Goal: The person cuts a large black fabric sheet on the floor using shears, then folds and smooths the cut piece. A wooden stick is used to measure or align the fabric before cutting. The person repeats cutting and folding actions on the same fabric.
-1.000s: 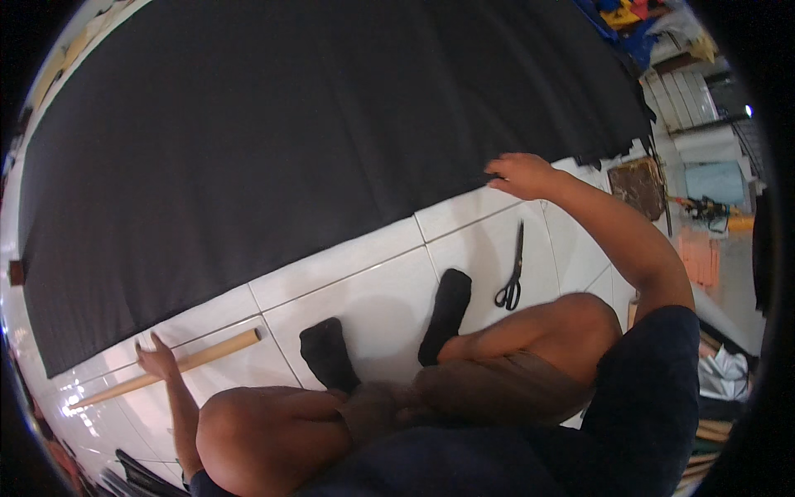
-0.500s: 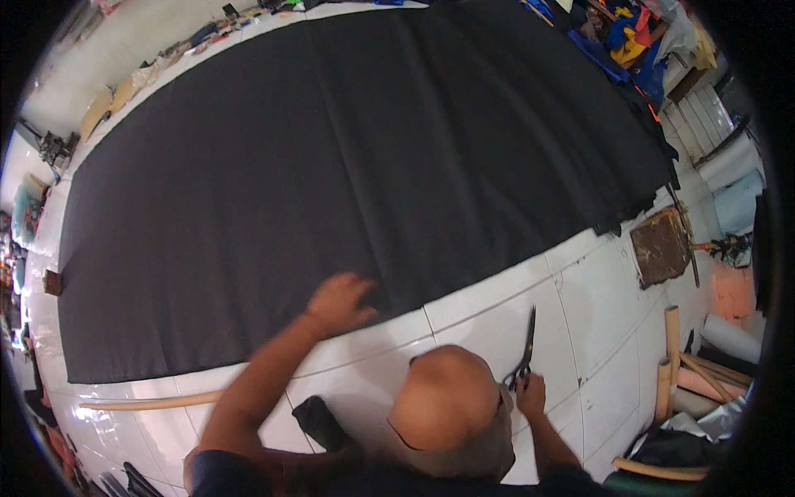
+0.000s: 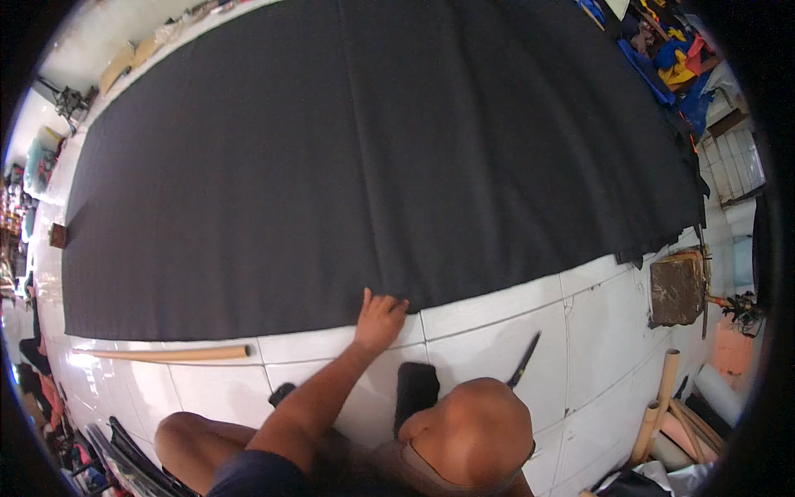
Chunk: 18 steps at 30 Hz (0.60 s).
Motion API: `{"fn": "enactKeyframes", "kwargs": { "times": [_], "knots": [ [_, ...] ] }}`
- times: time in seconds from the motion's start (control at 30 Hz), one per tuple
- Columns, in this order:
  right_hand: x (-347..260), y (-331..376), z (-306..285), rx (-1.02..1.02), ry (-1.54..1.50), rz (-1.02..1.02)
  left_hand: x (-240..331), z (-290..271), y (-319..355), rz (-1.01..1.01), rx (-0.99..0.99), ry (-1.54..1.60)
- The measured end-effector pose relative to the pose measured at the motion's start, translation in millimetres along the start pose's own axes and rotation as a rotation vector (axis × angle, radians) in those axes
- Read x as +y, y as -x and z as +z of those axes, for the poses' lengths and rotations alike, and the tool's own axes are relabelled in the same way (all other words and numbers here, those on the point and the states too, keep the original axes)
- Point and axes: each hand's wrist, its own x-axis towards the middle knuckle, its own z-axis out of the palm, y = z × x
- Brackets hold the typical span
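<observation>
A large sheet of black cloth (image 3: 248, 190) lies spread over the white tiles, with a few soft folds toward its right side. My left hand (image 3: 383, 319) is at the near edge of the cloth, its fingers bent together on the border and one finger sticking out over the fabric. The exact hold of the fingertips is hard to see. Beyond my bent right knee (image 3: 472, 431), the dark blades of a pair of scissors (image 3: 526, 358) point up and to the right above the tiles. The knee hides the scissors' handles and my right hand.
A cardboard tube (image 3: 224, 353) lies along the cloth's near left edge. A small brown block (image 3: 58, 235) sits at the left border. At right are a worn square slab (image 3: 676, 290) and several upright tubes (image 3: 667, 377). Colourful scraps (image 3: 675, 62) are piled at far right.
My left hand has moved right and closed at the cloth's near edge. My right hand has gone out of sight behind the knee, and the scissors show only their blades. The view has shifted.
</observation>
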Motion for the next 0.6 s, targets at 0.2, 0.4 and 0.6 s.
{"fn": "enactKeyframes", "kwargs": {
  "times": [0.2, 0.4, 0.6],
  "knots": [
    [6.0, -21.6, 15.1, 0.055, 0.06, -0.066, -0.1, -5.4, 0.9, -0.068, 0.088, 0.046],
    [10.5, -17.4, 15.4, 0.089, 0.041, -0.023, 3.5, 1.5, -7.7, -0.102, 0.138, 0.108],
    [21.8, -28.4, 30.8, 0.126, 0.037, 0.016, 3.3, -3.7, -13.7, -0.064, 0.136, 0.081]
  ]
}}
